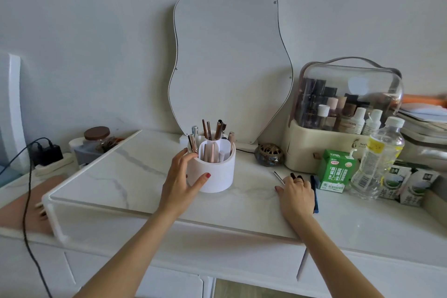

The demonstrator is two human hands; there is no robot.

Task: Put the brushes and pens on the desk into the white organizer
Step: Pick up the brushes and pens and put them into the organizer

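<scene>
Left grip (179, 181) is curled around the white organizer (219, 174); right grip (295, 193) lies over pens (315, 201), closure unclear. Better pinch one pen, insert it upright.

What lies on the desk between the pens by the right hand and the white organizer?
Nothing visible. Only bare marble desk top lies between the thin pens at the right hand and the white round organizer.

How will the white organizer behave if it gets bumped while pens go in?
Likely slides rather than tips: the white organizer is squat and wide on the smooth marble desk. Tall brushes above the rim may raise its balance slightly. The left hand gripping it should steady it.
</scene>
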